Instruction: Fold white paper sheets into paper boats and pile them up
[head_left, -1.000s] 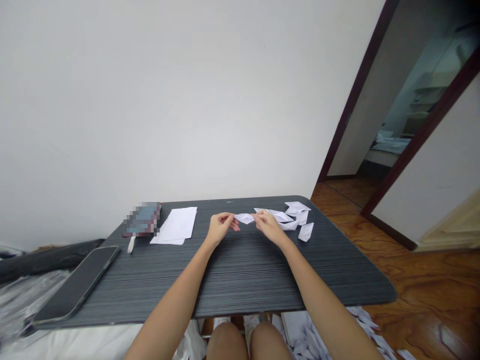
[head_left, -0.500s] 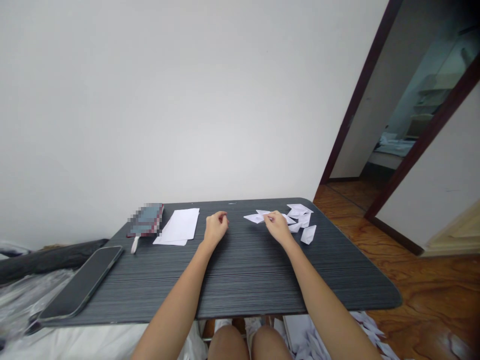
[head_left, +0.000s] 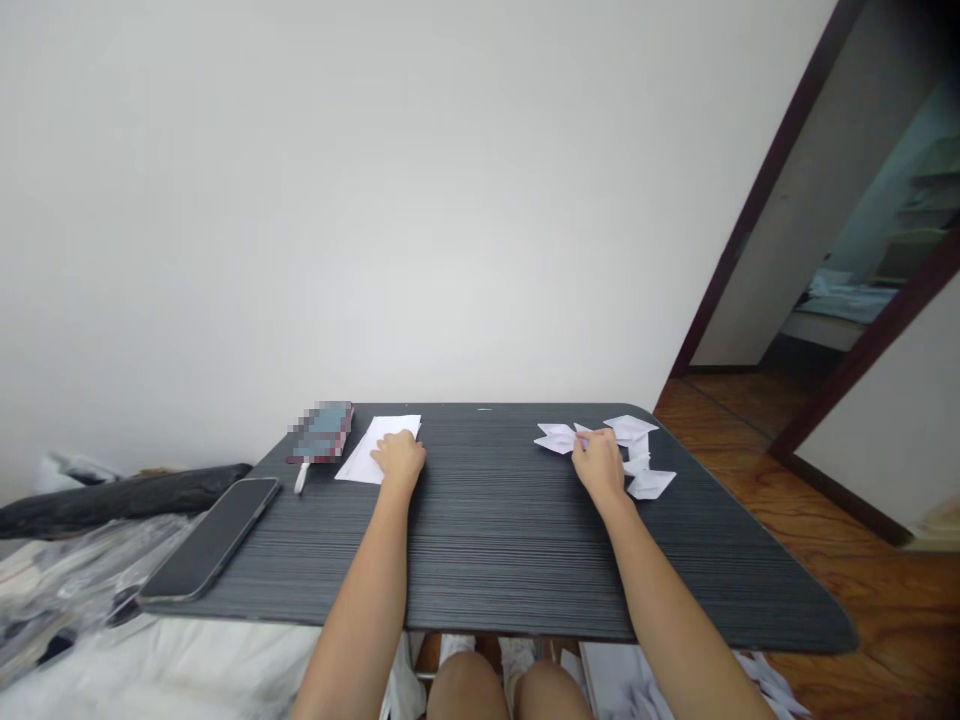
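My left hand [head_left: 401,458] rests on the right part of a small stack of white paper sheets [head_left: 361,463], its fingers spread over the paper. On the right side of the table, my right hand [head_left: 600,462] has its fingertips pinched together at a folded white paper piece [head_left: 580,430], which the fingers partly cover. Just left of those fingertips lies another pointed, folded paper piece [head_left: 555,438]. Several more folded paper pieces [head_left: 651,484] lie beyond and to the right of that hand, some overlapping.
A dark phone [head_left: 214,538] lies at the table's left edge. Behind it is a blurred-out item [head_left: 322,432] with a white strap [head_left: 301,477]. The dark table [head_left: 495,540] stands against a white wall. More paper pieces [head_left: 772,680] lie below the table at right.
My left hand has moved left from above the bare tabletop onto the paper sheets, and its fingers have spread. My right hand stays among the folded pieces. The view has shifted left.
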